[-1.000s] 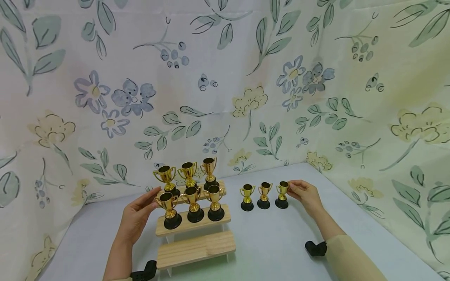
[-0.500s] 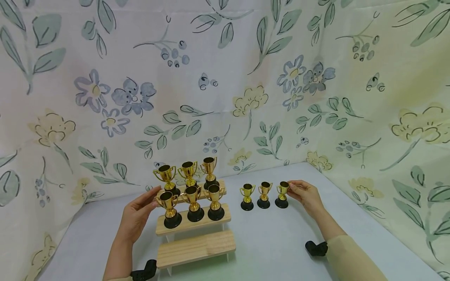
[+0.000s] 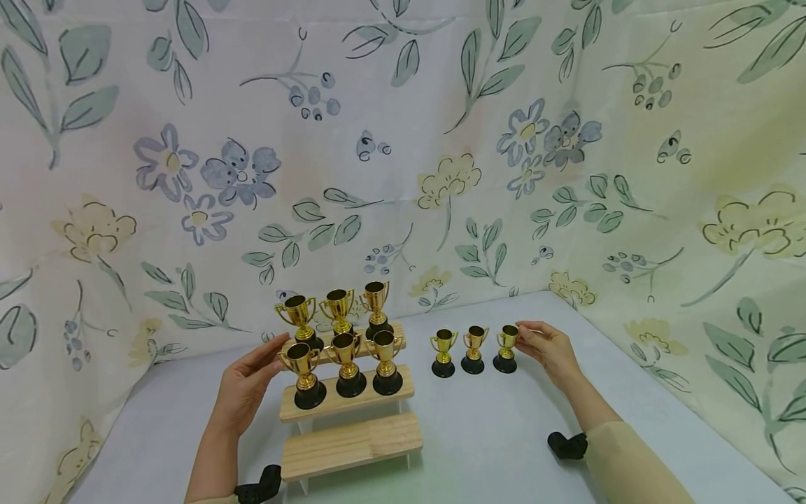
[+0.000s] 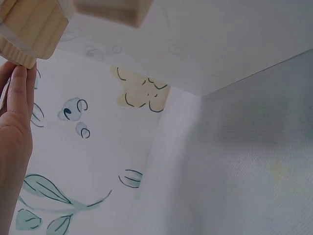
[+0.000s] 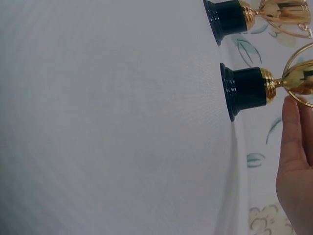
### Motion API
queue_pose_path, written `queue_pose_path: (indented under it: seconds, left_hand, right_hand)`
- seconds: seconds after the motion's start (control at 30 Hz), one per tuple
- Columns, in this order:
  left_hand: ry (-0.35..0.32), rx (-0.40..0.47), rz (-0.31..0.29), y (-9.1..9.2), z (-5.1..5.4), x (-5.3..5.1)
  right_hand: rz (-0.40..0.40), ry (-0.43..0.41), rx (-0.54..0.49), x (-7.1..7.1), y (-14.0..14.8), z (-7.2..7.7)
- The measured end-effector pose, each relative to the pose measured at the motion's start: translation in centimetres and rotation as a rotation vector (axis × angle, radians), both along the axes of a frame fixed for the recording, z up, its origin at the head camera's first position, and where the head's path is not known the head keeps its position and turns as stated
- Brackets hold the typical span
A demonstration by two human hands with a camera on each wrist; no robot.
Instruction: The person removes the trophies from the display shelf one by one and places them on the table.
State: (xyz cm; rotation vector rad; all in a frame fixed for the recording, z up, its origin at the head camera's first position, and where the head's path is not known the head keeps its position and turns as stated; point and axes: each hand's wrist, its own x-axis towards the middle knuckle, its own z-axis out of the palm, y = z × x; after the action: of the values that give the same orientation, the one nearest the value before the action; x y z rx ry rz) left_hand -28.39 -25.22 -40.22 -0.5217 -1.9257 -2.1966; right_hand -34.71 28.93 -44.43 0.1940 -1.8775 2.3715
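A three-tier wooden display stand [image 3: 352, 448] stands left of centre. Small gold trophy cups with black bases fill its upper two tiers, such as the front-left trophy [image 3: 302, 364]. My left hand [image 3: 242, 392] is at the stand's left side; its straight fingers [image 4: 18, 90] touch the end of a wooden tier [image 4: 36, 24]. Right of the stand, three more trophies stand upright in a row on the table. My right hand [image 3: 549, 353] pinches the right handle of the rightmost trophy [image 3: 506, 350], whose base [image 5: 247, 88] rests on the table.
The white-covered table [image 3: 485, 441] runs back to a floral cloth backdrop [image 3: 403, 140]. Left and middle trophies [image 3: 443, 350] of the loose row stand close beside the held one. The lowest tier of the stand shows bare wood. Black straps [image 3: 567, 446] sit at both wrists.
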Motion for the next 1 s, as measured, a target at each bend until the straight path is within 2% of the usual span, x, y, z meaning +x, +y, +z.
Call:
queue_pose_path:
  seconds: [0.1,0.23,0.33,0.43,0.6,0.7,0.8,1.0]
  left_hand:
    - [-0.002,0.006,-0.003,0.0,0.0,0.0]
    - [-0.005,0.015,-0.007,0.1,0.1,0.1]
    - [-0.012,0.016,-0.006,0.1,0.1,0.2]
    - [-0.012,0.014,-0.005,0.1,0.2,0.2]
    - [-0.002,-0.006,-0.006,0.2,0.2,0.1]
    - [0.005,-0.012,-0.011,0.2,0.2,-0.1]
    - [0.015,-0.001,-0.019,0.1,0.1,-0.2]
    - [0.017,0.007,-0.024,-0.1,-0.1,-0.1]
  right_hand:
    - [0.004,-0.003,-0.009,0.0,0.1,0.0]
    - [-0.033,-0.019,0.01,0.2,0.0,0.1]
    - [-0.126,-0.022,0.013,0.1,-0.1,0.3]
    - [-0.252,-0.01,-0.006,-0.1,-0.2,0.7]
    - [-0.484,0.046,-0.051,-0.1,-0.6,2.0]
    - [-0.573,0.102,-0.051,0.0,-1.1,2.8]
    - [-0.61,0.142,-0.031,0.2,-1.8,3.4]
    - [-0.635,0.169,0.074,0.8,-3.5,4.3]
